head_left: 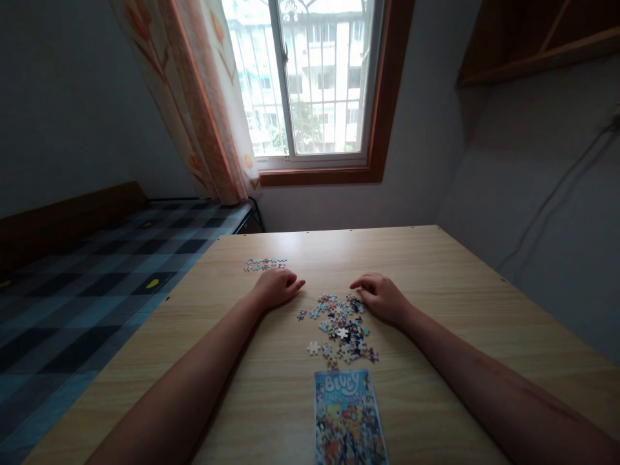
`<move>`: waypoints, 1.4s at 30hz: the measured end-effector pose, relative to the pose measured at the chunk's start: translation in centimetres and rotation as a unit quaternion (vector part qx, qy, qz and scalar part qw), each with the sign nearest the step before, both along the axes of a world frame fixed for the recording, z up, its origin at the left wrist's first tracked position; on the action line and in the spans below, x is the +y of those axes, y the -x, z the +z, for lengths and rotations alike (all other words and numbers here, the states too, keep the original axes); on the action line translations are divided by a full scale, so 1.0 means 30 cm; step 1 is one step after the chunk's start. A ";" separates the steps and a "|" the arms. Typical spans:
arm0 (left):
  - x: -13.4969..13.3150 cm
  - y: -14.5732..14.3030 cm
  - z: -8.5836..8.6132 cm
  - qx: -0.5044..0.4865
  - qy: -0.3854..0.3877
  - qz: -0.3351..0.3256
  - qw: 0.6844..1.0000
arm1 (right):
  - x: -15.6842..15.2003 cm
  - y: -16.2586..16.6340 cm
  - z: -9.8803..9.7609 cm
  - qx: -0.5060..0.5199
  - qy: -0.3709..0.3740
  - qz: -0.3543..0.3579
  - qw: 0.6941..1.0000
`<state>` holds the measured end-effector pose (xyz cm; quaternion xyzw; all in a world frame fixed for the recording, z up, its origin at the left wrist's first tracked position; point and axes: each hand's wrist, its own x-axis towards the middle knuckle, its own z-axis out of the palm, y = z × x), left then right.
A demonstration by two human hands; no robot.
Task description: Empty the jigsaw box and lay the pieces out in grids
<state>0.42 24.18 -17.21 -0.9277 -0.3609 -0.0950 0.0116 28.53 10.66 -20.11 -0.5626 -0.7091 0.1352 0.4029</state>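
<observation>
Well, at the far left of the bench (pixel 411 258) lie short rows of puzzle pieces (pixel 265 261), so I should keep my left hand (pixel 277 288) from nudging them; its fingers are half curled, one poking out rightward, with nothing visible in them. Rightward, the loose pile (pixel 339 316) sits mid-bench, beyond the Bluey picture (pixel 349 420); its pale pieces (pixel 314 349) probably want flipping. My right hand (pixel 382 297) rests at the pile's far right, fingers partly bent; whether they grip anything I cannot tell. A light pinch at the edges should suit such flat pieces.
</observation>
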 end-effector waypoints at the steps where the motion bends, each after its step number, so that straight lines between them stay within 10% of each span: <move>1: 0.002 0.001 -0.002 -0.003 0.001 0.011 1.000 | 0.001 0.001 0.000 0.001 0.000 -0.002 1.000; 11: -0.032 -0.015 0.001 0.009 -0.023 0.042 0.999 | 0.005 -0.011 -0.008 0.089 0.028 -0.047 0.995; 17: -0.153 -0.036 -0.015 -0.082 -0.026 0.169 0.982 | 0.008 -0.017 -0.016 0.168 0.038 -0.070 0.982; 29: -0.347 0.007 -0.059 -0.335 0.109 0.081 0.932 | -0.048 -0.028 -0.006 0.045 0.002 -0.053 0.998; 42: -0.457 -0.003 -0.022 -0.242 0.108 -0.048 0.963 | -0.081 -0.008 0.012 -0.078 -0.077 -0.021 0.994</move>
